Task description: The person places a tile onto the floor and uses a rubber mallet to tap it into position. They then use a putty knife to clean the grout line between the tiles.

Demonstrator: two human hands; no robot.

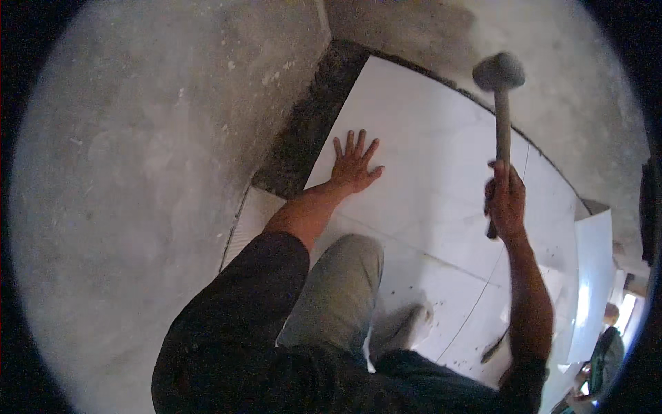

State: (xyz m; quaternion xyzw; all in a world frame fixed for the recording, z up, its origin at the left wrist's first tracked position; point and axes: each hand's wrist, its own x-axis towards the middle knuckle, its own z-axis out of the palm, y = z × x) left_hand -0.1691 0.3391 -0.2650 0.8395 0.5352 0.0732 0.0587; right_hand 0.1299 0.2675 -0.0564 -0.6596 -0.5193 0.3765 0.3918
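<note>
My left hand (355, 165) lies flat with fingers spread on a large white floor tile (420, 131), near the tile's left edge. In my right hand (507, 203) is a rubber mallet (502, 103), gripped by its handle. Its dark head is raised above the far right side of the tile, and the handle's lower end sticks out below my fist. A strip of dark mortar (303, 131) shows between the tile and the left wall. Thin joints divide this tile from the white tiles beside it and nearer to me.
Bare grey walls stand at the left (138, 172) and far side (572, 83). A loose glossy tile (592, 276) leans upright at the right. A dark narrow tool (494, 348) and crumbs lie on the nearer tiles. Another person (607, 352) is at the lower right.
</note>
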